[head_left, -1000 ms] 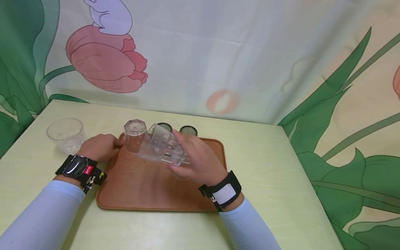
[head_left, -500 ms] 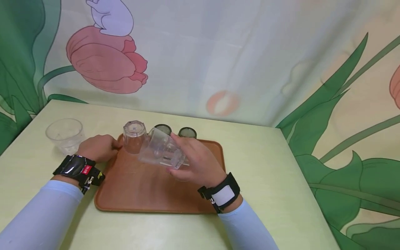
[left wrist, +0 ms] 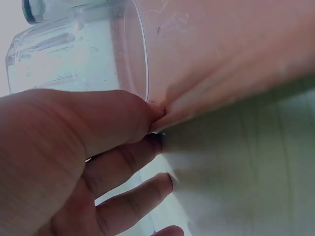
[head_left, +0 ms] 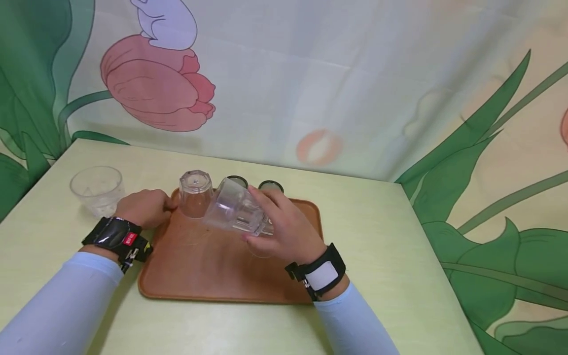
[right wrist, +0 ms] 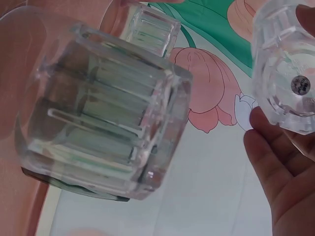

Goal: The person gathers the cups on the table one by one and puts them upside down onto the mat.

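My right hand grips a clear drinking glass near its base. The glass is tilted over the brown tray, its mouth toward the left. In the right wrist view, a round sticker shows on the base of this held glass. Below the hand, a second clear glass stands upside down on the tray. Another upside-down glass occupies the tray's back left corner. At the left edge, my left hand pinches the tray rim between thumb and fingers, beside that corner glass.
A clear glass bowl rests on the pale table, left of the tray. Two dark-rimmed round pieces sit behind the tray, partly hidden by the right hand and glass. A printed curtain hangs behind the table.
The head view has shifted slightly. Both hands keep their holds, and the tilted glass stays in nearly the same place over the tray.
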`<state>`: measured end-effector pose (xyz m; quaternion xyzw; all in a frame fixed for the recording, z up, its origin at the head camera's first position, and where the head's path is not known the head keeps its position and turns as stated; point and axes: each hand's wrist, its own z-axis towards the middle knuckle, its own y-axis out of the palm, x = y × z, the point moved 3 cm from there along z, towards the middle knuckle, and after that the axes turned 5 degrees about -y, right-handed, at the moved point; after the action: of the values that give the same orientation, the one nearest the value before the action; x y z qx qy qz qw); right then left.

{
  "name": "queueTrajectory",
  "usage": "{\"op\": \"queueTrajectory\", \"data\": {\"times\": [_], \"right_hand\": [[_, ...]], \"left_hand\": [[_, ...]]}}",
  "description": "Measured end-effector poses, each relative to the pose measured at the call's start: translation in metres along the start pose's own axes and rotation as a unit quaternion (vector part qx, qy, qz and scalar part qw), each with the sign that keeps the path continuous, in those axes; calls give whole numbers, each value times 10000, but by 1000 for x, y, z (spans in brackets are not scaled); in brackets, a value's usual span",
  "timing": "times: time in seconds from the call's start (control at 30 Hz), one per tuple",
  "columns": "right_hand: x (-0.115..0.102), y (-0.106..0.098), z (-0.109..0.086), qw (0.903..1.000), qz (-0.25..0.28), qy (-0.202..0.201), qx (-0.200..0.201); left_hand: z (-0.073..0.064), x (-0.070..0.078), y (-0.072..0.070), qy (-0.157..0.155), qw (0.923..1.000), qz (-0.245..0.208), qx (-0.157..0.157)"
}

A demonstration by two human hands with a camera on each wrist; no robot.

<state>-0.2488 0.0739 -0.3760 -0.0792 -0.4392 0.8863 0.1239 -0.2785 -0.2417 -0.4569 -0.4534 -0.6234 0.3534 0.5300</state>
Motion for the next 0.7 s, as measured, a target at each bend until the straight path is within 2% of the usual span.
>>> {"op": "queueTrajectory", "data": {"times": [0.3,0.47,0.7], "right_hand": [[5,-6,13,9983,-85,26,-571],[8,-4,18,9974,-9,-23,-716],[7,-1,25,9945,66,178,-1033]], "left_hand": [[0,2,-1,-55,10000,48,-50],[-1,2,0,-68,10000,69,-3],[-1,2,-1,-65,10000,54,36]]}}
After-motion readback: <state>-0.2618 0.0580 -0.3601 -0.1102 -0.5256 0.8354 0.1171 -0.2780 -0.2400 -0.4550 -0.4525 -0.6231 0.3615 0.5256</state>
